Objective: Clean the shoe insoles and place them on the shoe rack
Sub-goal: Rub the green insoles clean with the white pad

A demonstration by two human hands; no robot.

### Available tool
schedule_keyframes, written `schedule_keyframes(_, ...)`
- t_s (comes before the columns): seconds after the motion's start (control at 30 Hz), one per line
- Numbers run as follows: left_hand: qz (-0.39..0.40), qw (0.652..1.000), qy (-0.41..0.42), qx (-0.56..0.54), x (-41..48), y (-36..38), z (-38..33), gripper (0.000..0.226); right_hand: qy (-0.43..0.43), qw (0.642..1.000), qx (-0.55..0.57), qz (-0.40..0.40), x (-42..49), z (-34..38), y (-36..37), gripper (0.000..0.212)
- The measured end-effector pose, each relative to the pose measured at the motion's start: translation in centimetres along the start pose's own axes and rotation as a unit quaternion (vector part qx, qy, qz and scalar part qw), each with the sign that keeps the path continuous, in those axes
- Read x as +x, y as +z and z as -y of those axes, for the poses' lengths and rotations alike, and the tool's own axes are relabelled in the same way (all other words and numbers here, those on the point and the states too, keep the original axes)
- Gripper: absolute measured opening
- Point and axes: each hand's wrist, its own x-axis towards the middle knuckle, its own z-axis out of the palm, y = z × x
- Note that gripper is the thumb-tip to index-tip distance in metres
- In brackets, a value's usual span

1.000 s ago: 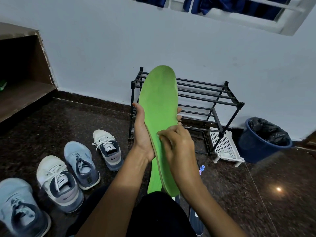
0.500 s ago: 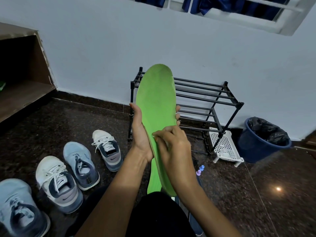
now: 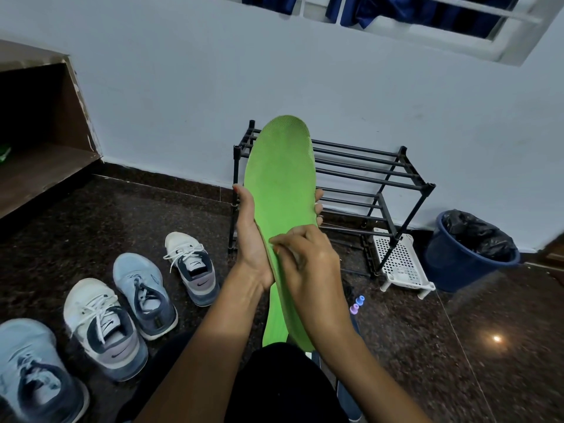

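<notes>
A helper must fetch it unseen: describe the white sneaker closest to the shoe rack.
Find the black shoe rack against the white wall. Left of it, four sneakers line the dark floor. The white sneaker sits at the end nearest the rack; its neighbour is light blue, and the other white one lies farther off.

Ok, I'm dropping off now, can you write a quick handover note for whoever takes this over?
Left hand grips the green insole upright at its middle, thumb on one edge, fingers round the other.
Right hand presses curled fingers on the insole's face; whether it holds a wipe is unclear.
Shoe rack stands by the wall, no insole on it; four shoes sit on the floor.
Done: nothing racked. Left: finish cleaning, then rack the insoles.
</notes>
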Motion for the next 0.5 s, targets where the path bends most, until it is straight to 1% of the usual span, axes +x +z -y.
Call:
schedule_keyframes(0.17, -0.007, 1.0, -0.015, -0.005, 0.3, -0.1, 0.3, 0.097, 0.03, 0.999, -0.01, -0.015, 1.9, -1.1, 0.0, 0.015)
schedule_keyframes(0.4, -0.001, 1.0, -0.018, -0.005, 0.1, 0.0, 0.2, 0.099, 0.001, 1.0, 0.031, -0.004, 0.1, 0.2, 0.1, 0.018)
schedule_keyframes(0.5, 0.001, 1.0, -0.018, 0.0, 0.2, 0.0, 0.3, 0.098, 0.011, 1.0, 0.022, 0.0, 0.7, -0.3, -0.1, 0.015)
